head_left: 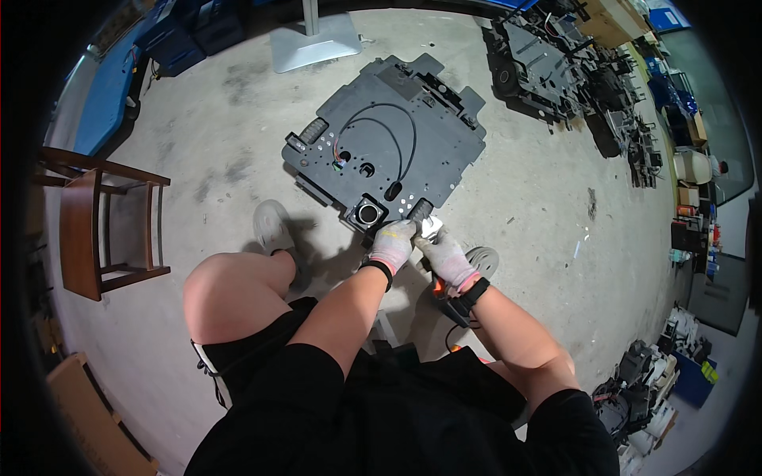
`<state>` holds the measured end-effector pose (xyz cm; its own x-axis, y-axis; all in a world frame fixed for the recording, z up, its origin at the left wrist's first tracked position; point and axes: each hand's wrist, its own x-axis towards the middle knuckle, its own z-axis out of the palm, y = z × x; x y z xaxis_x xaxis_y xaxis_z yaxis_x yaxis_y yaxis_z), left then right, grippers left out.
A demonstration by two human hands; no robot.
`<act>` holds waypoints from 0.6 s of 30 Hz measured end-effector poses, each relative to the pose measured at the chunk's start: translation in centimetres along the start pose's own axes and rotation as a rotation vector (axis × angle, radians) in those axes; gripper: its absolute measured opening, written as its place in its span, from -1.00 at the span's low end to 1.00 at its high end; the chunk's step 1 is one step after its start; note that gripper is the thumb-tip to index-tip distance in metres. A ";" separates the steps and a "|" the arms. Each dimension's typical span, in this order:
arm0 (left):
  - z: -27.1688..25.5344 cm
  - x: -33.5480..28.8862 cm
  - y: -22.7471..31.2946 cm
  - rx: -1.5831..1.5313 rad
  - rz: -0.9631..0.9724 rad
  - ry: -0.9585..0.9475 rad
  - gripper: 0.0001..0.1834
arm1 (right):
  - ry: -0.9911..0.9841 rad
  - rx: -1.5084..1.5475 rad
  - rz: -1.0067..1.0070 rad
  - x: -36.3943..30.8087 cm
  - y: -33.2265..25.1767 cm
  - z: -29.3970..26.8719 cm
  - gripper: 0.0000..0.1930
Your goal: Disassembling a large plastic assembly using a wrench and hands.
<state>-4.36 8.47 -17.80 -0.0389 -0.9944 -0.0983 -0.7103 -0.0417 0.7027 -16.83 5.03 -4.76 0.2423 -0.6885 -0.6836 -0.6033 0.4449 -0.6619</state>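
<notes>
"Any pattern on the flat, dark-grey metal chassis point(444, 147)?"
"Whitish dots near its edges, and its thin, looped rubbery cable point(414, 135) is black."
"The pale-grey knit gloves point(393, 242)?"
"Pinkish at the cuffs; the left one carries a yellow mark."
"And the broad concrete floor point(548, 186)?"
"Light grey, blotched darker in places."

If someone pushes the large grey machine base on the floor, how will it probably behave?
The grey base is probably stiff, since it looks flat and plate-like. It may roll, judging by the ribbed, wheel-like part at its edge. It could feel heavy, being broad.
</notes>
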 end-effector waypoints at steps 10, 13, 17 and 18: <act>1.1 0.3 0.1 -0.073 -0.016 0.035 -0.76 | 0.112 0.269 0.051 0.1 0.3 1.9 -0.61; 0.6 0.3 0.4 -0.043 -0.021 -0.016 -0.76 | 0.131 0.140 0.068 -0.2 0.1 1.5 -0.58; 0.5 0.4 0.2 -0.001 -0.005 0.009 -0.75 | 0.076 0.005 0.026 0.4 0.4 0.3 -0.56; 0.4 0.3 0.1 -0.024 -0.017 0.013 -0.76 | 0.046 -0.037 0.028 0.8 0.7 0.2 -0.58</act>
<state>-4.75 8.24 -18.05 -0.0179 -0.9947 -0.1013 -0.6938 -0.0606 0.7176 -16.91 4.97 -5.85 0.1900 -0.7020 -0.6863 -0.6369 0.4439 -0.6304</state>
